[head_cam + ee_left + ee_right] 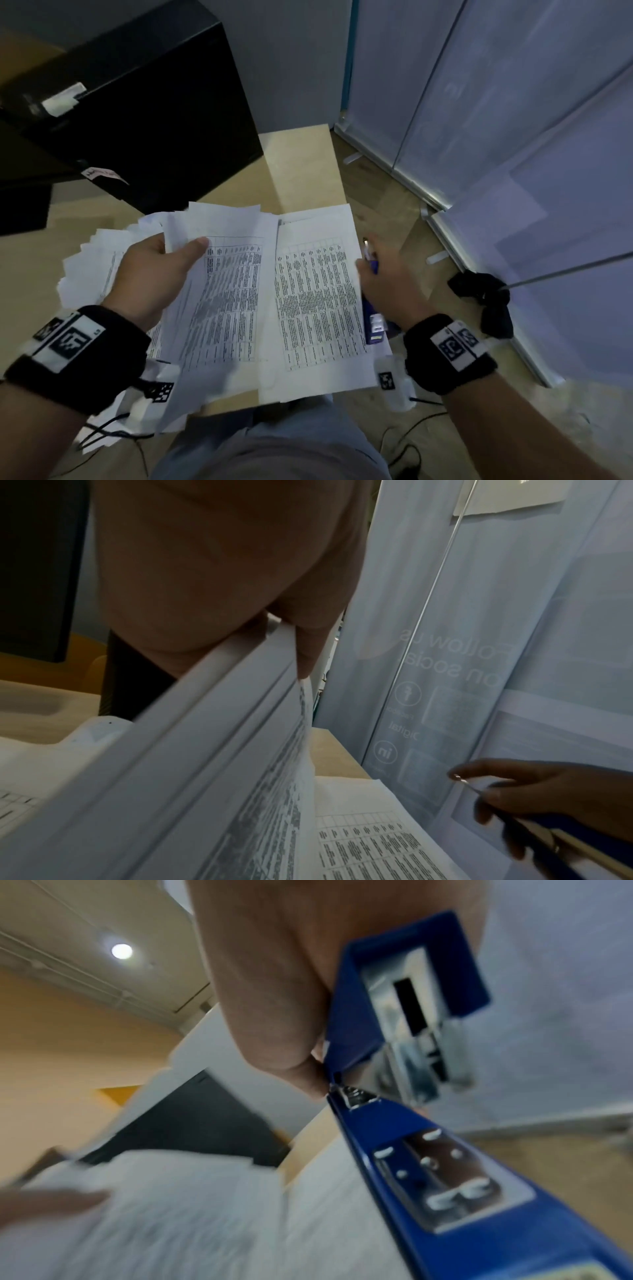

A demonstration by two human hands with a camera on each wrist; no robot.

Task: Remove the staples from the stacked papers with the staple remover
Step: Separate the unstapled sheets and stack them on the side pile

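1. Wrist bands, black with white printed markers, one on each of my forearms.
2. Left hand: thumb and fingers curled round a lifted sheaf of printed papers, pages fanned.
3. Right hand: fingers wrapped around a blue stapler-type staple remover, hinged open, just beside the right-hand stack.
4. Wooden table: both stacks lie on it, loose sheets spread left.
5. Black cabinet, far left.
6. Pale banner panels, far right.
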